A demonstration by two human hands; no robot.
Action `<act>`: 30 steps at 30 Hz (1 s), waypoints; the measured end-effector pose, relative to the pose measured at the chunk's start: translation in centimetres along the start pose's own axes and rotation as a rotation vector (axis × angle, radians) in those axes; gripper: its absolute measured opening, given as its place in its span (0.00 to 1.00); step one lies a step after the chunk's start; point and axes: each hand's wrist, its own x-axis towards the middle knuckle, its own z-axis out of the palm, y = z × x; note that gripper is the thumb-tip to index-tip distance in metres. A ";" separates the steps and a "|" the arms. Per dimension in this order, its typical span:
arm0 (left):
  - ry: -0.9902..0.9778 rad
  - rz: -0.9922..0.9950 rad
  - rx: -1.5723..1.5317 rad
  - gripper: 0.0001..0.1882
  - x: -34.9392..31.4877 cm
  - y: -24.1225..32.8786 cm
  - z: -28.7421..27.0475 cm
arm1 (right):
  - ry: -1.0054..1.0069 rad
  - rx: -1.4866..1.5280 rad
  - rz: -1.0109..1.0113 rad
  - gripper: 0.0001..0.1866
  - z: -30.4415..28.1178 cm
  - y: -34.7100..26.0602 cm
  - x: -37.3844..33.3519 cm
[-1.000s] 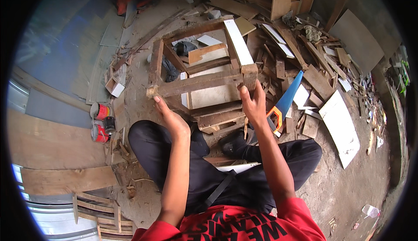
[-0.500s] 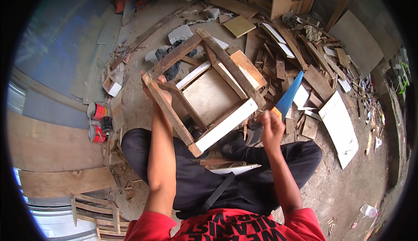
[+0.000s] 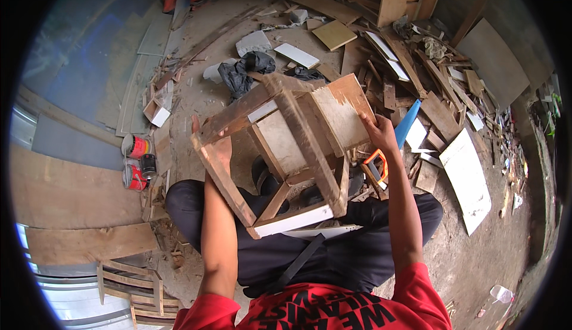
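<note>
A small wooden stool frame (image 3: 307, 145) of dark, worn bars with some white faces is held tilted above my lap. My left hand (image 3: 221, 149) grips its left corner, thumb and fingers wrapped round the bar. My right hand (image 3: 381, 132) holds the right edge of the frame's broad board (image 3: 341, 118), which has a splintered brown and whitish surface. A handsaw (image 3: 409, 125) with a blue blade and orange handle rests beside and partly behind my right wrist, not held.
Scrap boards (image 3: 438, 115) and wood offcuts are heaped at the right. A white panel (image 3: 465, 181) lies nearer. Black plastic (image 3: 235, 78) and a pale block (image 3: 253, 42) are beyond the frame. Paint cans (image 3: 136, 177) stand left, near a slatted wooden piece (image 3: 128, 279).
The frame has turned and tipped, bringing its board up to the right. My right hand has moved from beside the saw handle onto the board's edge. My left hand keeps its corner.
</note>
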 end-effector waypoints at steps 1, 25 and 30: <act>0.004 0.012 -0.040 0.33 -0.8 0.6 -0.3 | -0.034 0.012 -0.013 0.28 -0.3 -1.5 -0.7; 0.364 0.229 0.591 0.25 -5.6 11.9 0.7 | 0.218 0.034 -0.185 0.25 0.2 -8.1 -7.2; 0.241 0.224 0.778 0.33 -13.0 2.9 13.1 | 0.072 -0.098 -0.162 0.23 -1.0 -10.1 -7.1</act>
